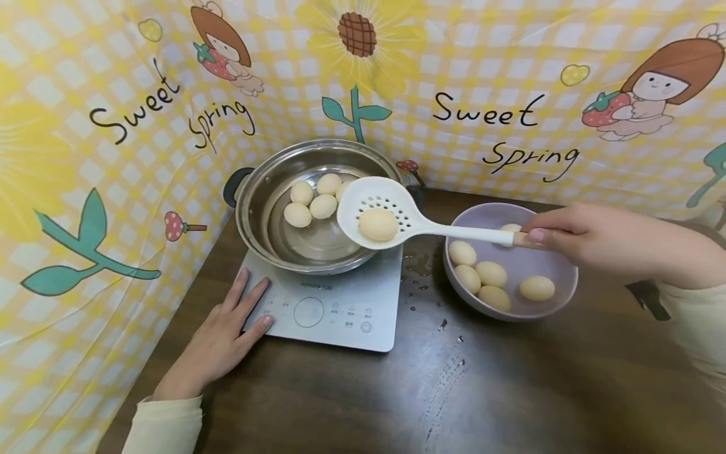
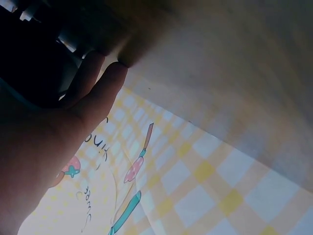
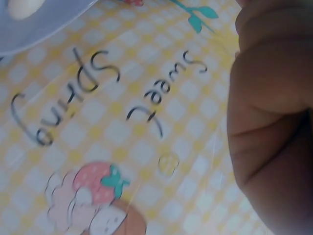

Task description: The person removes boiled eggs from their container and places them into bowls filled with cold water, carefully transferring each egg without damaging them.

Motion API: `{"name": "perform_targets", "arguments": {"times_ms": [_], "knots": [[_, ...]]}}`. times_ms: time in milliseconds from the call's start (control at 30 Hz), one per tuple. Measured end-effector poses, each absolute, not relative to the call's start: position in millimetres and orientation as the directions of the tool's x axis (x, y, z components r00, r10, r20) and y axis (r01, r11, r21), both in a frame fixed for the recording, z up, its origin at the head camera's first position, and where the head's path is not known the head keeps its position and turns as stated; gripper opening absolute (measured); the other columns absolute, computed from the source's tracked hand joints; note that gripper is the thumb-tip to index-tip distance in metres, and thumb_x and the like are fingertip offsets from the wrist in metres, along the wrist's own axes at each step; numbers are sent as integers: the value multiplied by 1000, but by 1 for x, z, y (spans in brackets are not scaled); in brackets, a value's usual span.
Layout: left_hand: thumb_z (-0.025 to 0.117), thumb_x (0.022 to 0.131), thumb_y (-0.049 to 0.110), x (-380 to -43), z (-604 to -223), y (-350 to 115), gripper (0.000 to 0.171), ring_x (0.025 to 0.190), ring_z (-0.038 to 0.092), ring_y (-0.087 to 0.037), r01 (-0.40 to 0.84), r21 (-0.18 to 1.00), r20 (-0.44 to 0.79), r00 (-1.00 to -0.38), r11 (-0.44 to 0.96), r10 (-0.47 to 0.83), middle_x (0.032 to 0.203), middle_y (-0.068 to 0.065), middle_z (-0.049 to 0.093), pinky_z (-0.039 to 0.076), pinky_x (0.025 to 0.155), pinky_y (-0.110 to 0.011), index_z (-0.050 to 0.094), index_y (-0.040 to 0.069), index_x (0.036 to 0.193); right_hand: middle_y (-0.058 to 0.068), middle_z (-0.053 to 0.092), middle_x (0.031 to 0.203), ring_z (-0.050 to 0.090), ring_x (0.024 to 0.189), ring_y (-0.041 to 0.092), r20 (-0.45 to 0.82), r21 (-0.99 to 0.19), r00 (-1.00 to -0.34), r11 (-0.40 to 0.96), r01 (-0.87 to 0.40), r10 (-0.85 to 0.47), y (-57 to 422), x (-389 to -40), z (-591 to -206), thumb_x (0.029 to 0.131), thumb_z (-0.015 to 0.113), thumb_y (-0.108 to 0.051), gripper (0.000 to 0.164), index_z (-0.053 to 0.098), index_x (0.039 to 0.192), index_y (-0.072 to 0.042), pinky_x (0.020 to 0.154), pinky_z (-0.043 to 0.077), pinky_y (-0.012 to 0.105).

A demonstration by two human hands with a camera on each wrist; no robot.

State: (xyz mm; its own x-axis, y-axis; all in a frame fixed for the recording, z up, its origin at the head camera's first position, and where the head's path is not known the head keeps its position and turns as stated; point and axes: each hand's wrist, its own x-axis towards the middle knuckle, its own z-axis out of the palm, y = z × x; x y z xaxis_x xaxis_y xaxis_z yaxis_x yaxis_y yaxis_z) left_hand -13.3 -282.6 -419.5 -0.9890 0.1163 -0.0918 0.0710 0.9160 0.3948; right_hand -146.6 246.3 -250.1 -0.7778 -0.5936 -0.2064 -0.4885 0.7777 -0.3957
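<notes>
My right hand [image 1: 573, 233] grips the wooden handle of a white slotted spoon [image 1: 420, 217]. One egg [image 1: 378, 225] lies in the spoon's bowl, over the right rim of a steel pot [image 1: 317, 261]. Several eggs [image 1: 323, 207] sit in the pot's shallow water; the spoon partly covers one. Below my right hand, a purple bowl [image 1: 558, 306] contains several more eggs [image 1: 490, 274], one partly hidden by the handle. My left hand [image 1: 221, 334] rests with fingers spread at the left edge of the white induction cooker [image 1: 340, 334] under the pot.
Water drops [image 1: 420, 271] dot the dark wooden table [image 1: 510, 391] between cooker and bowl. A yellow checked cloth [image 1: 397, 145] with printed figures covers the back and left walls. The pot's black handle [image 1: 234, 187] sticks out to the left. A small black object [image 1: 649, 299] lies right of the bowl.
</notes>
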Motion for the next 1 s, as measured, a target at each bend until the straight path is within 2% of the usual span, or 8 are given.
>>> {"name": "perform_targets", "arguments": {"times_ms": [267,433,567,667,767,800,933,1000], "knots": [[47,106,50,-11,-422,-284,69,131,32,-64,62,397,-102,-989,916,111,169,-5,-8,32,91,-78,20,26,164,-5,71,106,60,92,10,-164,-296,-842,840,-454,-513,294,-132,-261,105,58,-21,22,74,120,-19,76,49,31],[47,106,49,-11,-423,-285,69,131,31,-65,60,397,-111,-987,916,112,169,-5,-9,32,91,-78,19,25,164,-7,59,70,49,61,7,-45,-291,-901,869,-401,-431,323,-116,-273,103,60,-15,19,76,112,-10,53,40,29],[47,106,49,-10,-422,-285,69,131,30,-65,59,400,-113,-987,915,113,169,-5,-9,32,91,-78,19,24,164,-7,42,57,38,46,10,11,-406,-932,850,-335,-362,356,-109,-291,104,56,-11,36,69,106,-45,42,32,28],[47,106,48,-11,-422,-285,69,131,29,-65,61,401,-111,-987,914,115,169,-6,-9,31,92,-78,19,24,164,-8,54,66,44,53,5,8,-443,-946,847,-293,-323,380,-110,-306,104,55,-10,38,68,104,-46,46,34,25],[47,106,49,-12,-422,-285,69,131,29,-65,63,399,-111,-987,915,117,169,-6,-9,31,92,-78,19,24,164,-4,56,69,45,57,6,-6,-445,-964,864,-235,-265,396,-111,-319,105,56,-14,20,74,102,-22,48,35,26],[48,106,48,-12,-422,-285,69,132,29,-65,64,399,-110,-987,915,117,169,-6,-9,31,92,-78,19,24,164,-1,62,75,53,63,11,-2,-446,-964,864,-236,-264,399,-111,-322,104,57,-13,17,74,103,-11,52,40,29],[48,106,48,-12,-423,-284,69,132,29,-65,69,400,-105,-987,914,121,169,-7,-8,30,93,-78,19,24,164,13,67,77,63,72,46,-19,-416,-963,878,-236,-268,404,-109,-330,101,62,-14,15,72,101,-3,55,49,55],[48,106,48,-12,-423,-284,69,132,29,-65,69,401,-104,-987,914,120,169,-7,-8,30,93,-78,19,23,164,16,70,83,65,77,46,-14,-360,-955,893,-270,-295,402,-109,-331,100,65,-15,23,69,102,7,58,50,55]]}}
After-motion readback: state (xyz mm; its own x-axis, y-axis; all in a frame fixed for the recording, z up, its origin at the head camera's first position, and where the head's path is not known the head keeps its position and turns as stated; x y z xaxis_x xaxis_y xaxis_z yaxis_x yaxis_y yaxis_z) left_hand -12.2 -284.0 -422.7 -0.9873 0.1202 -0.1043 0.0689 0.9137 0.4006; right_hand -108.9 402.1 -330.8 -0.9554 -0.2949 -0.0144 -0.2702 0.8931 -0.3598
